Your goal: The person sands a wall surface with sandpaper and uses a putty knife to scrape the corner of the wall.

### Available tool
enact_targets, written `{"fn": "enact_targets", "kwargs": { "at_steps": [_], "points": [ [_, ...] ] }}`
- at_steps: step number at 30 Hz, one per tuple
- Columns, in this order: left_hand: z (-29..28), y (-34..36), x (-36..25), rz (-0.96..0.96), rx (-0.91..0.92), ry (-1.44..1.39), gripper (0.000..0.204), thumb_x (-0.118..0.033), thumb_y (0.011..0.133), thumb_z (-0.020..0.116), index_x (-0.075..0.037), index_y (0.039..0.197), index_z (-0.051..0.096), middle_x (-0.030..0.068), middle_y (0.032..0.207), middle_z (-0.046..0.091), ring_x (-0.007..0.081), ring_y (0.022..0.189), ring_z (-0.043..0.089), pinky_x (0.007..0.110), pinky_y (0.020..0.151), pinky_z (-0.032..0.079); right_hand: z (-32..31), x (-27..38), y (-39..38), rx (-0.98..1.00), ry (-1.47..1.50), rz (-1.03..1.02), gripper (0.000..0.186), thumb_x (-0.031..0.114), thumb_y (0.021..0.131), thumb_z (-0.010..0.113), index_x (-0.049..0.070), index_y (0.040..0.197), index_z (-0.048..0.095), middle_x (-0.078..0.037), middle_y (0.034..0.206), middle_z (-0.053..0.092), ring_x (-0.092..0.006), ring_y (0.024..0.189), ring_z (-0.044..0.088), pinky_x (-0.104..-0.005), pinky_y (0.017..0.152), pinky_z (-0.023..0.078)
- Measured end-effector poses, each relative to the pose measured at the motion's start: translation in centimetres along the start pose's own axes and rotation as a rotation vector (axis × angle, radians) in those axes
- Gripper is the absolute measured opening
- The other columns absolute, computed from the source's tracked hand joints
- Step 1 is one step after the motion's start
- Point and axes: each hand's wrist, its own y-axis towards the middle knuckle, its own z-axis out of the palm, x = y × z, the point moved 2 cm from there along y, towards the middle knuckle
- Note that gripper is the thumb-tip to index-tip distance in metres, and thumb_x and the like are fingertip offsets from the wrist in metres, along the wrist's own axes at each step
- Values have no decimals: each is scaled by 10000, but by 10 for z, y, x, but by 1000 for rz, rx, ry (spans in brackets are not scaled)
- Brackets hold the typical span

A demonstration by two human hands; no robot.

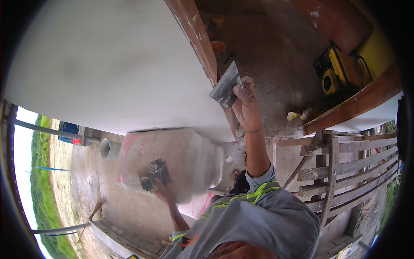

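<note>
Head view: gripping scraper (226, 87) in right hand (246, 103), two o'clock; smeared plate (154, 174) in left hand (164, 192), seven, over sack (183, 151) with hidden contents.

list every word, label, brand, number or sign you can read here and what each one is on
Large dusty sack: faded red lettering, partly legible; I leave printed wording uncopied.
Lower sack: red print, too small and blurred to read.
Flat blade in the right hand, darker blade in the left hand: no lettering can be made out.
</note>
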Motion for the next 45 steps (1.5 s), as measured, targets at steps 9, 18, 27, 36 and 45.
{"fn": "enact_targets", "kwargs": {
  "at_steps": [9, 18, 27, 36, 45],
  "points": [
    [1, -1, -17, 115, -4, 36, 549, -423, 951, 510, 78, 1152, 607, 288, 1162, 604, 423, 1040, 577, 490, 873, 447, 12, -10, -39, -133, -124, -19, 251, 55, 907, 628, 77, 1140, 537, -28, 1054, 611, -99, 949, 598, -251, 856, 501],
    [3, 1, -1, 69, 9, -76, 538, -397, 952, 531, 107, 1126, 608, 259, 1099, 643, 388, 947, 620, 451, 828, 485, 24, -41, -44, -208, -75, -154, 269, 88, 931, 615, 60, 1163, 482, -39, 1093, 564, -85, 1000, 529, -256, 914, 428],
    [2, -3, -19, 72, 103, -48, 458, -326, 916, 603, 76, 1136, 587, 230, 1135, 621, 367, 1049, 589, 443, 929, 431, 34, -44, -40, -239, -144, -235, 268, 87, 932, 611, 53, 1160, 476, -53, 1095, 549, -86, 987, 518, -244, 904, 409],
    [2, 1, -8, 191, 63, 24, 493, -356, 968, 520, 106, 1110, 617, 284, 1099, 634, 400, 991, 611, 469, 839, 467, 39, -44, -44, -300, -194, -256, 260, 111, 928, 620, 57, 1148, 492, -30, 1044, 565, -89, 952, 534, -249, 875, 432],
    [2, 1, -8, 137, 21, -31, 518, -377, 970, 513, 102, 1153, 595, 277, 1131, 623, 401, 997, 601, 465, 855, 464, 54, -30, -39, -252, -189, -201, 221, 103, 937, 605, 51, 1127, 505, -26, 1033, 575, -77, 936, 545, -233, 858, 440]
  ]
}}
